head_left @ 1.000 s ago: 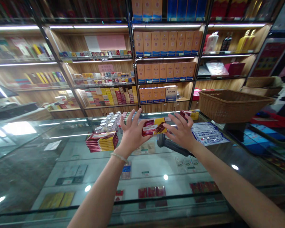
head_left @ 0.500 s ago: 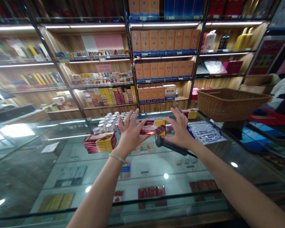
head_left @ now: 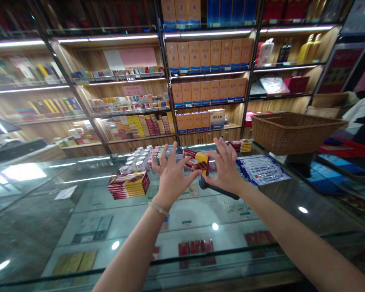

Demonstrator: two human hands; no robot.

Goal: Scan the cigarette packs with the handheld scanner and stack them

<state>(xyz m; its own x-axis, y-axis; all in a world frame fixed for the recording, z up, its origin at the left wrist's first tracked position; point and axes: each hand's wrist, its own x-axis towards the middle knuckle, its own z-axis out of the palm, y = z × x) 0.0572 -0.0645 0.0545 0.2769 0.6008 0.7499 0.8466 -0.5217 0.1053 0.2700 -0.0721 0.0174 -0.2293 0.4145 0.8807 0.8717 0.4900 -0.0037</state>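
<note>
A red and yellow chocolate box (head_left: 203, 158) is held above the glass counter between my two hands, tilted with its right end lower. My left hand (head_left: 173, 172), with a beaded bracelet on the wrist, pinches its lower left side between thumb and forefinger, other fingers raised. My right hand (head_left: 226, 164) grips the right end between thumb and fingers. Behind and below the box lies a black handheld scanner (head_left: 220, 190), partly hidden by my right hand. Left of my left hand stands a neat stack of similar chocolate boxes (head_left: 128, 185).
Several small clear jars (head_left: 138, 158) stand behind the stack. Blue and white packets (head_left: 261, 169) lie right of my right hand, near a wicker basket (head_left: 295, 134). Another small stack of boxes (head_left: 241, 145) sits at the counter's back edge. Stocked shelves (head_left: 209, 77) line the wall.
The chocolate box has turned from level to tilted, its right end dropping. My left hand has shifted right along it, and my right hand has moved slightly left.
</note>
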